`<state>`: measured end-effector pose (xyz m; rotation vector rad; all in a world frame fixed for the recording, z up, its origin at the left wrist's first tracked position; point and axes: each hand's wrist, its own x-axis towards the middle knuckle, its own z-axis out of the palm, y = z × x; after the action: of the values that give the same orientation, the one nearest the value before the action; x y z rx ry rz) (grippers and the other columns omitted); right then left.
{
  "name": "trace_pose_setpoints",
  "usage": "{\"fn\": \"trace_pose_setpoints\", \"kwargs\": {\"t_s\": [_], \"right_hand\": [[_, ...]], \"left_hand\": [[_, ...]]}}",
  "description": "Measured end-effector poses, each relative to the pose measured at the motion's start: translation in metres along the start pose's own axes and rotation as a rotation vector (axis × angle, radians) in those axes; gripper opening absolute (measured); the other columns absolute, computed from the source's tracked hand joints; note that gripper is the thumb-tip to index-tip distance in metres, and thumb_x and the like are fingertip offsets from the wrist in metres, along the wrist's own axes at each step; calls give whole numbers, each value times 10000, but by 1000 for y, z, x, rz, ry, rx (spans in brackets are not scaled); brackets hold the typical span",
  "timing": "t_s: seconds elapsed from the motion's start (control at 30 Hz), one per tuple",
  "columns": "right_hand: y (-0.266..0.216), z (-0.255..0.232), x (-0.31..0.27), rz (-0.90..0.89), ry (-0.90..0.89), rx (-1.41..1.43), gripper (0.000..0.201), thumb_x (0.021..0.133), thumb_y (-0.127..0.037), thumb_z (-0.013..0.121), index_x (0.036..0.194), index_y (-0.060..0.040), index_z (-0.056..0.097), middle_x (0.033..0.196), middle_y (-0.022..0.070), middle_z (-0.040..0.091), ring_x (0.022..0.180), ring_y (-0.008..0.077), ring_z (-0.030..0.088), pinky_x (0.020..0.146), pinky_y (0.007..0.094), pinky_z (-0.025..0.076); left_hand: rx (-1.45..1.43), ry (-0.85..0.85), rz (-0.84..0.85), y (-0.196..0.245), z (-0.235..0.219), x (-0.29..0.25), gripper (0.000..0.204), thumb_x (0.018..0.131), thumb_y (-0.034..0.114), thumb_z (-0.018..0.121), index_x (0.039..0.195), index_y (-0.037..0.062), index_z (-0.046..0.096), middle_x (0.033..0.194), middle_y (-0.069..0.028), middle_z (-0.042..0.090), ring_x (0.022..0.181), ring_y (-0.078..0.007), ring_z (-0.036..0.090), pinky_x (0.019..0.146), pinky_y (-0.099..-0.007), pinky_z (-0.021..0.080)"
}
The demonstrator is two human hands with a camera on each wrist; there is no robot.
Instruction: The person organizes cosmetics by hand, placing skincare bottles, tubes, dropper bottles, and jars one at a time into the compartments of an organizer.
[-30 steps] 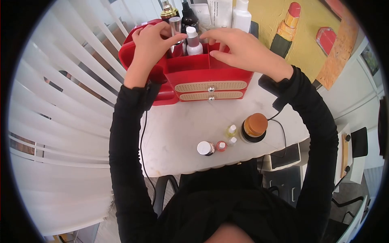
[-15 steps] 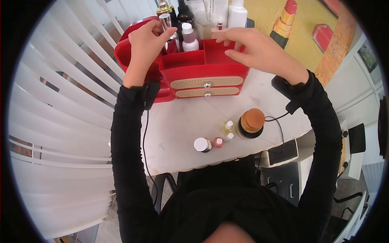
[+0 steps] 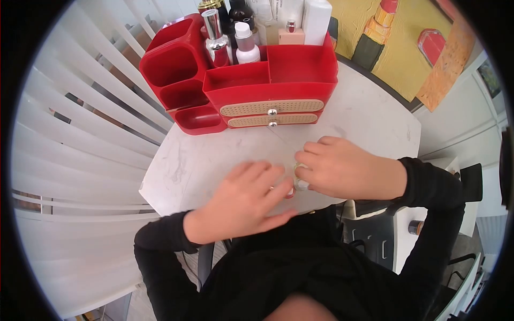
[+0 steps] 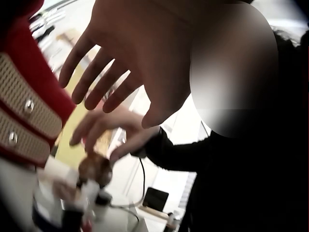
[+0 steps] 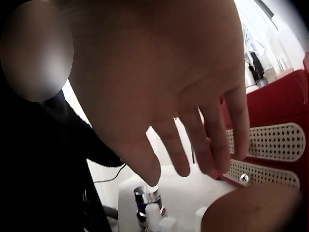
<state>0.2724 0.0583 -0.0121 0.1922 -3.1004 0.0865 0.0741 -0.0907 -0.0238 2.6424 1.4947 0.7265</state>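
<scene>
My left hand (image 3: 243, 200) hovers at the table's front edge, fingers spread and palm down, with nothing in its grasp. Beside it my right hand (image 3: 342, 168) hangs over the small bottles, its fingers loosely bent and holding nothing. Between the hands show a red bottle (image 3: 290, 193) and a clear bottle with a white cap (image 3: 302, 185). The jar with a brown lid (image 4: 95, 169) stands beneath the right hand, which hides it in the head view. A dark jar with a bright lid (image 5: 140, 198) appears low in the right wrist view; the left hand covers it from above.
A red organizer (image 3: 270, 88) with two woven-front drawers stands at the back of the table. It holds a white pump bottle (image 3: 246, 45) and a silver-capped bottle (image 3: 215, 40). Taller bottles and a pink box (image 3: 290, 36) are behind. White blinds (image 3: 80, 160) hang left.
Both hands have left the organizer and come down toward me, over the small bottles at the front edge. The silver-capped and pump bottles stay in the organizer.
</scene>
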Motion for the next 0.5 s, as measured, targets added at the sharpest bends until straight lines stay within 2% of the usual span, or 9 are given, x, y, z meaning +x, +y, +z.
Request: {"fn": "trace_pose_setpoints", "kwargs": {"t_s": [0.03, 0.07, 0.13, 0.2, 0.27, 0.33, 0.4, 0.5], "right_hand": [[-1, 7, 1, 5, -21, 0, 242, 795, -213, 739, 946, -82, 603, 946, 57, 571, 915, 217, 593, 736, 355, 481], [-2, 12, 3, 9, -43, 0, 257, 780, -216, 747, 948, -86, 601, 940, 53, 567, 935, 210, 583, 742, 343, 473], [-2, 18, 5, 3, -48, -5, 254, 779, -215, 742, 947, -86, 602, 939, 49, 565, 941, 206, 579, 744, 338, 472], [-2, 20, 8, -6, -53, -15, 251, 778, -214, 738, 946, -86, 602, 938, 45, 562, 948, 202, 576, 747, 334, 471], [-4, 22, 10, -58, 44, -29, 234, 776, -195, 714, 951, -84, 605, 937, 37, 564, 947, 195, 569, 743, 324, 464], [-7, 26, 15, -118, 101, -23, 171, 780, -160, 695, 913, -91, 612, 893, 27, 567, 939, 181, 572, 744, 309, 453], [-11, 27, 17, -179, 161, -22, 111, 784, -126, 677, 875, -97, 619, 850, 17, 570, 932, 167, 575, 746, 294, 443], [-19, 25, 16, -207, 81, -139, 137, 774, -133, 684, 891, -98, 621, 865, 8, 582, 907, 155, 578, 699, 280, 448]], "left_hand": [[-22, -83, -22, 0, 13, -6, 494, 765, 326, 804, 1114, 39, 605, 1121, -122, 621, 987, -307, 630, 811, -395, 525], [-22, -86, -23, -3, 20, -9, 494, 765, 326, 804, 1114, 39, 605, 1121, -122, 621, 987, -307, 630, 811, -395, 525], [-90, -134, -132, -6, 28, -13, 532, 718, 322, 832, 1079, 70, 534, 1026, -73, 559, 886, -259, 602, 728, -376, 530], [-111, -144, -171, -6, 27, -15, 547, 718, 317, 832, 1091, 61, 525, 1023, -81, 560, 891, -264, 611, 715, -383, 537], [-139, -159, -206, -7, 28, -16, 561, 718, 313, 831, 1103, 53, 517, 1020, -88, 560, 896, -268, 620, 702, -390, 544], [-228, -294, -344, -9, 32, -19, 511, 750, 277, 818, 1088, 7, 545, 1013, -121, 603, 879, -311, 628, 679, -413, 520], [-266, -300, -329, -14, 41, -24, 470, 747, 233, 813, 1057, 6, 543, 1001, -124, 598, 867, -315, 625, 675, -423, 515], [-333, -297, -301, -22, 54, -29, 413, 747, 165, 795, 1035, 4, 546, 993, -134, 595, 860, -335, 621, 680, -431, 513]]}}
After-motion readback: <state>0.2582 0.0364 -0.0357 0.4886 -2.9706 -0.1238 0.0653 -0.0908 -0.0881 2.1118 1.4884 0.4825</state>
